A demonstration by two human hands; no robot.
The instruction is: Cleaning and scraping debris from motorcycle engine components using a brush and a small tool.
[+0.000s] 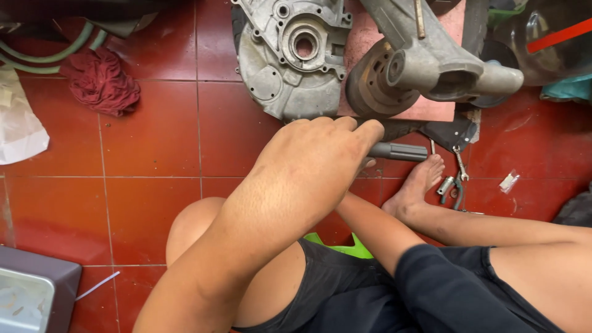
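My left hand [314,161] is closed in a fist around a grey cylindrical tool handle [399,152], whose end sticks out to the right. It hovers just in front of a grey metal engine casing [290,58] and a cast arm with a round drum [376,86], both lying on the red tile floor. My right forearm [370,228], in a dark sleeve, reaches in from the right and passes under the left hand. The right hand itself is hidden beneath it.
My bare foot [419,183] rests beside a bunch of small metal keys and fittings [453,183] and a small clear packet [509,180]. At the left lie a dark red rag [102,80], green hoses [55,54], a white bag [18,126] and a grey box [34,296].
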